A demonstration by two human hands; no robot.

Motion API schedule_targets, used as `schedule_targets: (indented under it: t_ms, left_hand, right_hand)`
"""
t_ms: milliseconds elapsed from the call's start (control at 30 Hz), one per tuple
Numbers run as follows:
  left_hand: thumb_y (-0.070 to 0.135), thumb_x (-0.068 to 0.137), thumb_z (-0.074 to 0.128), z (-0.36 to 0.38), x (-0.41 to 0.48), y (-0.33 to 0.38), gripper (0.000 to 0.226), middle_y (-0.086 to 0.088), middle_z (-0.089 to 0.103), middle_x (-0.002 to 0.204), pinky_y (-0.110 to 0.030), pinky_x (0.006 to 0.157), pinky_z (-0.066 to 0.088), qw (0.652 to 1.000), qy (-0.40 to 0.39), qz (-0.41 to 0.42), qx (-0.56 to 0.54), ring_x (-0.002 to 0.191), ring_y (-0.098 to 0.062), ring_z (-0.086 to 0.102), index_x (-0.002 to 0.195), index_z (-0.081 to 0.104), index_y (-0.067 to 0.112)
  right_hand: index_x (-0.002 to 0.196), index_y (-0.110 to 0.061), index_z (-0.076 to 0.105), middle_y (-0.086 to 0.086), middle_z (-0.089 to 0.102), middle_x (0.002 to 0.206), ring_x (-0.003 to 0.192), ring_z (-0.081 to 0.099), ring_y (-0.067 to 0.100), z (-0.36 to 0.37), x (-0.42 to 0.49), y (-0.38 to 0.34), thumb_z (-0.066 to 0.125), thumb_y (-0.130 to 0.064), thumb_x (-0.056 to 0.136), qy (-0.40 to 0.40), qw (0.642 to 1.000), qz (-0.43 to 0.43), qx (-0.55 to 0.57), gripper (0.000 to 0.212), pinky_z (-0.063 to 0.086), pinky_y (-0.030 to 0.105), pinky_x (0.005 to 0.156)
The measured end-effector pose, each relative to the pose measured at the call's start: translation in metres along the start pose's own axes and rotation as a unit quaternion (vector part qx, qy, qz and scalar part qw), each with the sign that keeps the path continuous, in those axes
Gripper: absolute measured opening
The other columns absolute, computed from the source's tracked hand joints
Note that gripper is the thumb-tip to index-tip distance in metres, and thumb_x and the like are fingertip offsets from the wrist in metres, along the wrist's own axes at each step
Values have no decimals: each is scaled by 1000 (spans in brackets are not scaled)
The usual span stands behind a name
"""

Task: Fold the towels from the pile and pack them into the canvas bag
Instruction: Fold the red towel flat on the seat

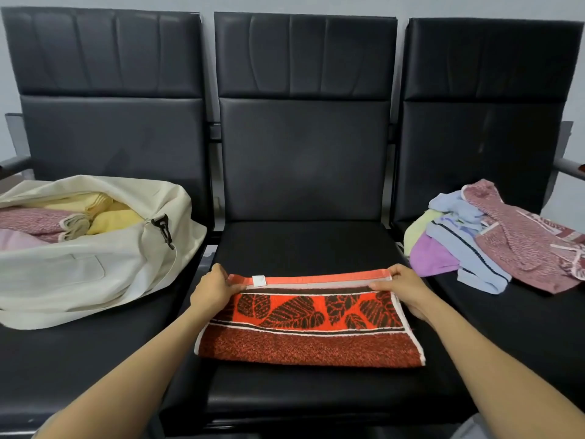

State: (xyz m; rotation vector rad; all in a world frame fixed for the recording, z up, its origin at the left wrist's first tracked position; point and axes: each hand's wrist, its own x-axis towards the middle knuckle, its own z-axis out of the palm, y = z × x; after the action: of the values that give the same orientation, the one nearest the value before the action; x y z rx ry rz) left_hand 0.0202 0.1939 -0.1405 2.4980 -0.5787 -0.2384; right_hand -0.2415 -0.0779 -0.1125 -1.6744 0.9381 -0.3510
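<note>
middle seat point(304, 245): bare behind orange towel point(310, 327), free pass
left seat point(79, 359): canvas bag point(79, 270) covers most, mouth open
right seat point(522, 327): towel pile point(493, 242) blocks rear

bag point(79, 274) on left seat point(63, 359), perhaps holding towels point(104, 213); towel point(310, 331) middle, pile point(493, 242) right

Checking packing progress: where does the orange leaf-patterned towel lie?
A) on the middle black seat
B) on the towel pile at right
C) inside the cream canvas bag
A: the orange leaf-patterned towel lies on the middle black seat, left hand and right hand holding its far corners.
</note>
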Motion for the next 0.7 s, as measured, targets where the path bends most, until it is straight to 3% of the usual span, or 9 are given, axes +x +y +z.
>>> schedule_targets:
  t_ms: [200,300,400,467,533,600,700]
  left_hand:
    - [58,85,57,-2,-7,-1,54,-10,66,105,-32,75,47,997,-30,-31,67,99,-28,62,100,65,7]
    - [49,92,50,-4,-16,8,45,-15,63,115,-36,86,44,998,-27,0,58,108,-33,57,106,62,7]
    - [43,97,47,-8,-20,17,35,-16,63,108,-37,81,40,1000,-6,19,-14,104,-35,58,102,51,9]
    - [38,96,53,-16,-21,24,30,-10,61,95,-34,76,39,998,-6,29,-52,95,-30,58,97,49,8]
    - [27,94,59,-27,-21,32,22,-4,60,79,-28,65,45,990,-35,32,-133,82,-25,61,84,55,7]
    - [12,92,60,-39,-27,50,18,-9,65,71,-24,56,52,962,-103,8,-252,64,-20,65,76,60,5]
    - [8,87,63,-52,-37,84,7,-16,66,76,-33,65,54,902,-210,-23,-376,61,-22,66,85,64,1]
  right_hand:
    - [93,-5,58,17,66,83,67,64,26,9,7,9,69,-4,84,69,991,57,98,14,54,35,65]
    - [84,-12,54,12,64,90,73,59,21,8,8,11,72,-10,83,140,989,14,-45,18,42,29,58]
    - [88,-10,53,11,57,94,82,52,25,4,7,15,72,-9,81,209,968,-16,-136,21,35,30,65]
    - [87,-11,53,9,56,93,87,54,27,-1,5,17,68,-7,84,211,959,-51,-182,15,38,31,68]
    - [82,-15,54,5,54,92,89,57,25,-3,1,18,63,-2,85,190,926,-154,-287,16,43,33,71]
    - [84,-19,56,-2,53,93,87,57,16,2,-7,15,59,-4,89,114,908,-224,-336,16,48,31,74]
    - [98,-27,62,-11,55,104,100,55,8,13,-17,13,58,-22,94,-38,879,-251,-403,8,47,27,87]
